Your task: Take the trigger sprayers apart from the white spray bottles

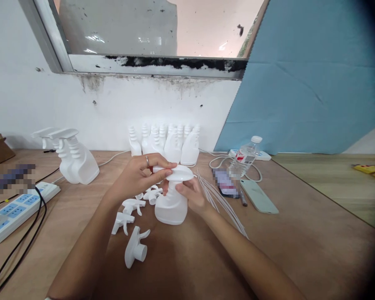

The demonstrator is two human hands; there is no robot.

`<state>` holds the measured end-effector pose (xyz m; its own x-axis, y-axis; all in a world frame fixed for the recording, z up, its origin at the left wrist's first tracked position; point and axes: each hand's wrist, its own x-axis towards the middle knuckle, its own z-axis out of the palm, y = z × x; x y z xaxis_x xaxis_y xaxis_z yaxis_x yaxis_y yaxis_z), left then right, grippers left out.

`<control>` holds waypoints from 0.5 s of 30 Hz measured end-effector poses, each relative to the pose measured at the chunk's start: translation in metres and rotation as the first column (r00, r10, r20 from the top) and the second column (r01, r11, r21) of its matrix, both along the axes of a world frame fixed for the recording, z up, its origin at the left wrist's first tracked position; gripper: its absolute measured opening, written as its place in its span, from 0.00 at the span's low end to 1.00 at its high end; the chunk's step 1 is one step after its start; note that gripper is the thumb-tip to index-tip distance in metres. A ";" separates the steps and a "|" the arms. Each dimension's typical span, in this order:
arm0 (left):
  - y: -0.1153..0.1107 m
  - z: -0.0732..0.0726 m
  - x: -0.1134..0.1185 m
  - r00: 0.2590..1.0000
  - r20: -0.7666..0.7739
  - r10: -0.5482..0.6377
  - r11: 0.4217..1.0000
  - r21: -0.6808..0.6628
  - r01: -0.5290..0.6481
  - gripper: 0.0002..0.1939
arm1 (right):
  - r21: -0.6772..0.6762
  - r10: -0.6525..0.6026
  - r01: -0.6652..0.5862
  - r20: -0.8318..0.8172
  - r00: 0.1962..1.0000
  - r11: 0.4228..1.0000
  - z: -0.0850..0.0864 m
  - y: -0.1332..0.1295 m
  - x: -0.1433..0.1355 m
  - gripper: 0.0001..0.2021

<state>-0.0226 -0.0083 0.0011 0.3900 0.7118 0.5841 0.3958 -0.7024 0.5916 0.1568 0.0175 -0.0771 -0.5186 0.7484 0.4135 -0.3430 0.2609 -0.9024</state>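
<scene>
A white spray bottle (171, 208) stands upright in front of me, with a white trigger sprayer head (181, 173) on its neck. My left hand (143, 173), wearing a ring, pinches one end of the sprayer head between thumb and fingers. Around the bottle's neck, just under the head, my right hand (192, 193) is closed. Several loose trigger sprayer heads (136, 248) lie on the table to the left of the bottle. Thin white dip tubes (225, 206) lie in a bundle to its right, partly behind my right hand.
Several headless white bottles (190, 146) stand against the wall. Spray bottles with heads (81, 162) stand at left, near a power strip (21, 208) with black cables. A water bottle (245, 156), a phone (226, 183), a pale green phone (259, 196) and a pen (243, 198) are at right.
</scene>
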 end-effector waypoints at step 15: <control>0.001 0.000 -0.007 0.998 0.033 -0.058 0.988 -0.144 0.062 0.12 | 0.046 0.022 -0.019 -0.053 0.998 0.999 0.000 0.001 -0.001 0.17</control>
<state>-0.0299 -0.0074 0.0011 0.4193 0.7654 0.4881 0.3368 -0.6305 0.6993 0.1556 0.0182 -0.0772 -0.5099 0.7176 0.4744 -0.3963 0.2935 -0.8700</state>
